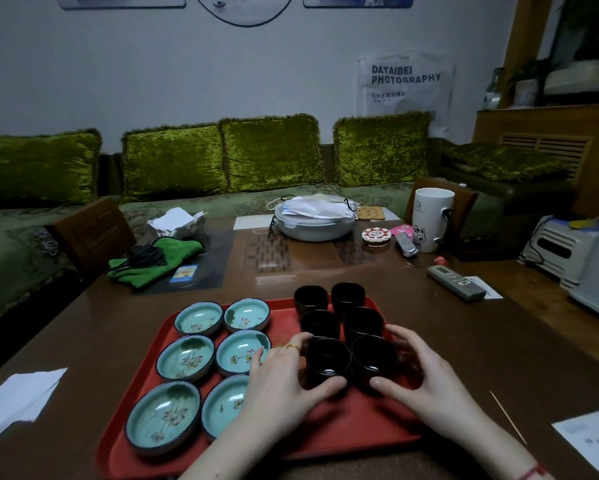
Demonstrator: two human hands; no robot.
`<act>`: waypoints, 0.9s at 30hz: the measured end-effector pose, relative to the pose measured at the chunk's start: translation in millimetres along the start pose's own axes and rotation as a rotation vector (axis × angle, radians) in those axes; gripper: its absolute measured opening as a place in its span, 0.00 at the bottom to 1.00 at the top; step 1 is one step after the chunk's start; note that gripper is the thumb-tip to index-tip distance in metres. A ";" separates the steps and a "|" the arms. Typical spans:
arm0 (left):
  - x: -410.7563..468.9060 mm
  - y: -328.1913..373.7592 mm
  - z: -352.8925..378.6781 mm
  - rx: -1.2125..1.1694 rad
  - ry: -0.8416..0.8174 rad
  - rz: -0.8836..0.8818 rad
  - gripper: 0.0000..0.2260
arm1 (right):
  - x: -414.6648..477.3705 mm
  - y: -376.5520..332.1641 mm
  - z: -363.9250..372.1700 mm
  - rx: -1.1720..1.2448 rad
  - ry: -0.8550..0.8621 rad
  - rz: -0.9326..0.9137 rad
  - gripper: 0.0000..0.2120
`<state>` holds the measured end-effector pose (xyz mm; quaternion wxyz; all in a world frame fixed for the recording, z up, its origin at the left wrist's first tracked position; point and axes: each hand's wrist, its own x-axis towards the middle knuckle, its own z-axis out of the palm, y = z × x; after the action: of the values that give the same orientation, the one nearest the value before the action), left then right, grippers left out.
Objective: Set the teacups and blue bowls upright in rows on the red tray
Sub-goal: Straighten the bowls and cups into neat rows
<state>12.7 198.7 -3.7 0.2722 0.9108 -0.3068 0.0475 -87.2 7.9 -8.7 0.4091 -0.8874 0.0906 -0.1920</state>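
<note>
A: 6 blue bowls (187, 358) upright in 2 columns, left on the red tray (343, 431).

B: 6 dark teacups (327, 358) right; left hand (284, 379) and right hand (426, 379) cup the nearest 2, fingers curled.

Counts: six blue bowls (189, 358) upright, two columns of three, left of the left hand (284, 382). Six dark teacups (346, 327) upright, two columns of three, nearest pair between both hands. One red tray (343, 431) under the hands.
</note>
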 end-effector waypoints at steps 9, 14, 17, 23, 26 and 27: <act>57.0 -12.1 -36.4 -0.131 0.062 0.048 0.26 | 58.1 -4.9 -33.1 0.025 0.006 0.012 0.29; 97.5 -15.1 -31.8 -0.131 -0.081 0.057 0.29 | 101.8 -0.5 -25.1 0.008 -0.097 0.073 0.32; 115.6 -17.3 -22.7 -0.159 -0.157 0.013 0.30 | 124.5 1.9 -15.3 -0.012 -0.170 0.113 0.33; 132.3 -24.5 -9.1 -0.247 -0.242 -0.066 0.28 | 149.5 8.1 -6.3 0.018 -0.272 0.127 0.32; 134.7 -28.5 -6.1 -0.246 -0.236 -0.066 0.27 | 154.9 10.0 -5.1 0.012 -0.304 0.124 0.31; 135.2 -29.3 -5.3 -0.250 -0.234 -0.064 0.27 | 156.1 10.1 -4.5 0.009 -0.312 0.121 0.30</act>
<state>139.4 148.8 21.4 0.3473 0.8784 -0.3107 -0.1062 52.9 -51.4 27.9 0.4332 -0.8975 0.0783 -0.0273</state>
